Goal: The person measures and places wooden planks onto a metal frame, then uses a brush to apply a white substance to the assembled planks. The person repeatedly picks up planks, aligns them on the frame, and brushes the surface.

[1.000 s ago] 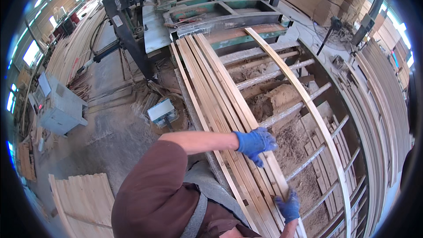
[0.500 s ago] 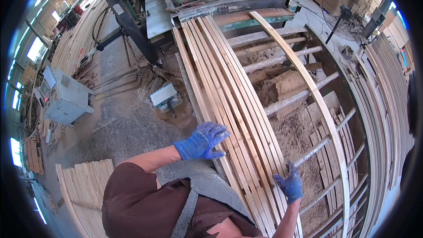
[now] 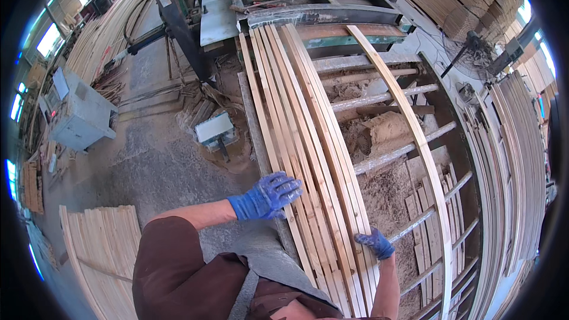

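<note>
My left hand [image 3: 269, 195], in a blue work glove, lies flat with its fingers stretched over the left edge of a row of long pale wooden strips [image 3: 308, 172]. At the row's right side, my right hand [image 3: 376, 244], gloved too, has its fingers bent over the outermost wooden strip [image 3: 355, 204]; their undersides are hidden. The strips run side by side away from me, with narrow dark gaps between some of them. Farther right, a single long strip [image 3: 415, 124] lies apart across metal rollers.
A roller frame [image 3: 379, 163] has sawdust and offcuts beneath it. At the far end stands green machinery [image 3: 349, 32]. To the left are a grey control cabinet [image 3: 80, 109], a small white-topped stand [image 3: 214, 128] and stacked boards [image 3: 106, 243]. More long boards [image 3: 510, 160] lie at right.
My right hand has come left and down onto the outer strip, its spread fingers now bent. My left hand has flattened and lowered slightly. The right-hand strips show a wider gap. The view has shifted slightly.
</note>
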Motion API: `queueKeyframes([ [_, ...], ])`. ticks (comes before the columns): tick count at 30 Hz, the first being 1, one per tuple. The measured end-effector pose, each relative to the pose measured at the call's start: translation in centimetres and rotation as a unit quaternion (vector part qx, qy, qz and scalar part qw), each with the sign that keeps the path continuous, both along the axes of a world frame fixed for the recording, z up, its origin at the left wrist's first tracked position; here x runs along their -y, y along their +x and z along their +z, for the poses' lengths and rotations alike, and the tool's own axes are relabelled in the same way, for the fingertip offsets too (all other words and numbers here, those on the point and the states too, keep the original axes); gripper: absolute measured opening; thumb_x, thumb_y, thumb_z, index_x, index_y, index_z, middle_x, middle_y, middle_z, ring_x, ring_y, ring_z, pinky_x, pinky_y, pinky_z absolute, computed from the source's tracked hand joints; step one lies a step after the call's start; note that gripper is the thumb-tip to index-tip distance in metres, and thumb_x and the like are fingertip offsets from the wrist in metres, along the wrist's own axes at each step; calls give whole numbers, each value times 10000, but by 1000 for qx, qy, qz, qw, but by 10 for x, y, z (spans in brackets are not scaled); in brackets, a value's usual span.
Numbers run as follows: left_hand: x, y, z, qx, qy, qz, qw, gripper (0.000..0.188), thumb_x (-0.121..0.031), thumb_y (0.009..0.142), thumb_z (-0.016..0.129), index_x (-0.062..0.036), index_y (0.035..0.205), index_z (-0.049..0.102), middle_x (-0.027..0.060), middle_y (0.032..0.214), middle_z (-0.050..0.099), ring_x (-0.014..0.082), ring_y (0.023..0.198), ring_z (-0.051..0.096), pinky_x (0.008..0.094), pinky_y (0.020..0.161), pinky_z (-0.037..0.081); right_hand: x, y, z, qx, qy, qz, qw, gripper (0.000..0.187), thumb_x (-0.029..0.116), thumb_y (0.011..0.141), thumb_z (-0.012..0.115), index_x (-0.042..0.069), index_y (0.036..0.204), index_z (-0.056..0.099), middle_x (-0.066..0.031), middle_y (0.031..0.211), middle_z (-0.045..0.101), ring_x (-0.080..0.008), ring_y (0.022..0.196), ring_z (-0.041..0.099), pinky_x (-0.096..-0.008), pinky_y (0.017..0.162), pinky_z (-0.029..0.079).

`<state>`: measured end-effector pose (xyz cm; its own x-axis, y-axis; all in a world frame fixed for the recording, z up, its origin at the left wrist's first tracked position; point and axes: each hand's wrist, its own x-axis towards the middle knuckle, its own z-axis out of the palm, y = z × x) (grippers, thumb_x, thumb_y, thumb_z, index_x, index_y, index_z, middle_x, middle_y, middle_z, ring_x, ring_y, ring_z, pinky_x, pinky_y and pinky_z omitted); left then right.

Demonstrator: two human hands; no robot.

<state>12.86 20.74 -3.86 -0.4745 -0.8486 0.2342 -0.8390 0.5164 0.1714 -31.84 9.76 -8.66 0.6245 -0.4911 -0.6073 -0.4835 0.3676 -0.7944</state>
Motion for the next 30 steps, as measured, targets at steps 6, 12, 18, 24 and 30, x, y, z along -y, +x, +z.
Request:
queueKeyframes([
  [6, -6, -1, -1, 29, -7, 35, 999, 754, -587, 806, 596, -152, 1418, 524, 94, 1445, 508, 271, 1337, 478, 519, 1121, 356, -12, -11, -14, 16, -5, -91, 996, 218, 92, 916, 677, -58, 1074, 671, -139, 1013, 738, -177, 989, 705, -290, 881, 573],
  [12, -8, 2, -1, -4, 12, 41, 999, 740, -560, 822, 607, -163, 1437, 504, 88, 1471, 487, 273, 1350, 466, 515, 1137, 328, 19, -19, 30, -41, -4, -27, 999, 349, 110, 948, 636, -71, 1241, 581, -142, 1078, 730, -188, 1002, 708, -291, 928, 552],
  [18, -6, 1, -2, -3, 16, 30, 999, 763, -527, 806, 636, -151, 1453, 484, 88, 1484, 479, 272, 1360, 460, 512, 1151, 319, 17, -16, 40, -181, -265, 30, 947, 524, 230, 863, 753, -22, 1288, 577, -189, 1151, 689, -271, 1093, 658, -334, 919, 533],
  [24, -12, 2, -15, -25, 10, 46, 999, 789, -529, 783, 660, -160, 1457, 479, 86, 1502, 459, 257, 1377, 443, 500, 1168, 301, -51, 100, 116, -130, -310, -100, 937, 810, 349, 782, 838, -60, 1376, 469, -244, 1291, 604, -321, 1162, 615, -400, 995, 494],
  [30, -8, 1, -21, -23, -3, 43, 999, 853, -548, 730, 696, -170, 1461, 472, 80, 1515, 443, 251, 1401, 411, 492, 1194, 260, -31, 129, 50, -8, -30, -50, 998, 529, 208, 856, 794, -44, 1270, 582, -102, 1065, 693, -119, 912, 638, -268, 804, 540],
])
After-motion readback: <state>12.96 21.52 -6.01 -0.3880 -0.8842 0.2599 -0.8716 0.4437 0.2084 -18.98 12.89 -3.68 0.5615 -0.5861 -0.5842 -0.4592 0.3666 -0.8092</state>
